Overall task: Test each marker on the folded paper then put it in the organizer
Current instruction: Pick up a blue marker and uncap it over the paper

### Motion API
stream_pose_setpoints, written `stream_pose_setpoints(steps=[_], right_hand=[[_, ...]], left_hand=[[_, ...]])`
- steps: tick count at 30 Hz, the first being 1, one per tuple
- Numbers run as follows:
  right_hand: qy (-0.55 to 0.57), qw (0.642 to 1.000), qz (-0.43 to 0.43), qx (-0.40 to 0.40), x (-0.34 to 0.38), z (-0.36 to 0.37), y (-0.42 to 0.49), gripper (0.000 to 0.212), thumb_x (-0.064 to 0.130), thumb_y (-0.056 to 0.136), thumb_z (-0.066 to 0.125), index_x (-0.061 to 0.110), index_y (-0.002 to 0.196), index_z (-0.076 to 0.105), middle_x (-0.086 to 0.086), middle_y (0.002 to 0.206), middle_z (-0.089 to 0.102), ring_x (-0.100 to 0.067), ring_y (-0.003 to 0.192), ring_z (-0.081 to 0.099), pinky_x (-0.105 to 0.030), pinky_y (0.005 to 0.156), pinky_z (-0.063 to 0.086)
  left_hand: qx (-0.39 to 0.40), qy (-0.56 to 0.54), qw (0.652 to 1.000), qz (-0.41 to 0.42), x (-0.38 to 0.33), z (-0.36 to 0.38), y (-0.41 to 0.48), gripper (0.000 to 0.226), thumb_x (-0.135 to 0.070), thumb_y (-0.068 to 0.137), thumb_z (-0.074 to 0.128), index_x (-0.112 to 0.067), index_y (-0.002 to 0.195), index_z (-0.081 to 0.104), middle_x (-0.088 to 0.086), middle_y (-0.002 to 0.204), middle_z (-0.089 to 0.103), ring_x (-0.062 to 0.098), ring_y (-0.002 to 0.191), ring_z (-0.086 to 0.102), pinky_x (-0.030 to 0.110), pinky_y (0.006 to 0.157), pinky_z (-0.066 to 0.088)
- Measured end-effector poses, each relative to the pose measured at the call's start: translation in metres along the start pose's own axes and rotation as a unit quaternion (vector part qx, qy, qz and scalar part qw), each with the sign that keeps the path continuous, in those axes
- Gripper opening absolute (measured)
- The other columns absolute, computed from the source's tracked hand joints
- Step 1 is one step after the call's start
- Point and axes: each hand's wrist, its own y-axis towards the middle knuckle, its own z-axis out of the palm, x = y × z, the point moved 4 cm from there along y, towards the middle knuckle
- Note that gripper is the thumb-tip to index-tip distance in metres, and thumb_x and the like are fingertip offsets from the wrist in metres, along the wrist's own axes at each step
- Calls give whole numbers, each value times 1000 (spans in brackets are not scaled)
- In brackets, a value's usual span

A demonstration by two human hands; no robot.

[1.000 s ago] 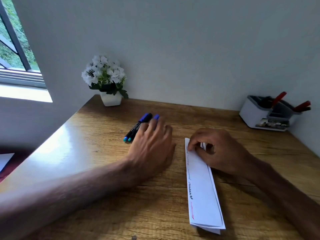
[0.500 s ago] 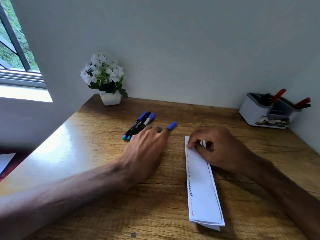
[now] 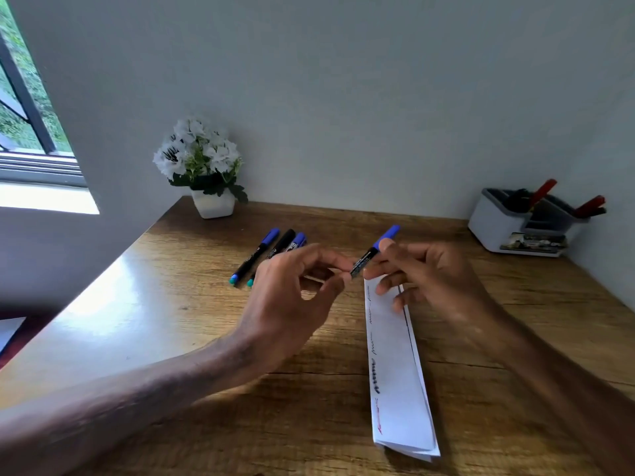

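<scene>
Both hands raised above mid-desk, over far end of folded paper. Left hand pinches the black barrel end of blue-capped marker; right hand grips near its cap. Bare wood toward near edge. Three markers lie left; organizer at far right corner.

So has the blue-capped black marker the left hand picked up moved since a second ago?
Yes. The blue-capped black marker has left the group of markers on the wooden desk and gone rightward, now held by both hands above the folded white paper's far end.
</scene>
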Motion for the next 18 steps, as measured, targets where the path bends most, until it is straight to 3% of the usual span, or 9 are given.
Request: stream_pose_setpoints(steps=[7, 10, 13, 16, 18], right_hand=[[162, 985, 61, 16, 1, -2, -1, 26, 20, 101, 56, 3, 114, 70, -16, 102, 78, -26, 94, 77, -32, 76, 64], [182, 980, 77, 3, -3, -8, 2, 27, 18, 103, 52, 3, 116, 70, -15, 99, 78, -27, 90, 77, -33, 75, 63], [193, 978, 82, 6, -5, -12, 3, 28, 15, 105, 49, 2, 118, 70, -11, 87, 71, -22, 80, 73, -35, 72, 62], [180, 979, 92, 11, -5, -13, 5, 29, 12, 105, 46, 3, 115, 72, -5, 78, 63, -14, 67, 63, -27, 58, 57], [148, 985, 90, 21, -4, -12, 6, 28, 11, 105, 47, 4, 111, 74, 0, 71, 58, -10, 60, 52, -21, 47, 45]], left_hand=[[47, -66, 996, 32, -7, 11, -8, 17, -16, 96, 70, -19, 112, 73, -14, 109, 75, 6, 97, 73, 26, 77, 63], [51, -64, 996, 41, -1, 12, -9, 21, -7, 101, 61, -16, 118, 69, -10, 111, 73, 14, 98, 73, 32, 77, 64], [66, -47, 996, 26, 4, 12, -9, 25, -3, 100, 61, -19, 118, 67, -14, 112, 71, 10, 99, 71, 33, 76, 64], [80, -36, 996, 22, 4, 13, -8, 27, -5, 98, 62, -22, 118, 66, -18, 115, 68, 7, 102, 69, 33, 78, 64], [83, -34, 996, 18, 5, 14, -8, 27, -7, 97, 64, -23, 118, 65, -18, 118, 67, 5, 104, 68, 32, 79, 64]])
